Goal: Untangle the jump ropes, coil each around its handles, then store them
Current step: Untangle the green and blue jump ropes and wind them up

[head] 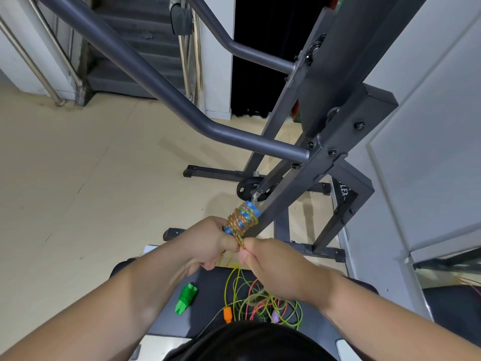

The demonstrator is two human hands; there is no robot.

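Noted below the grip, on the black pad (205, 284): loose tangle (263, 302) of yellow-green and orange ropes, orange handle (227, 314) at its left edge. Further left, green rope (187, 295) coiled on its handles. At the grip: left hand (208, 243) clenched round blue handles (252, 206), right hand (276, 272) pinching rope tail (240, 242) beside it. Beyond the fists, coiled rope (235, 217), close against grey frame bar (276, 204)
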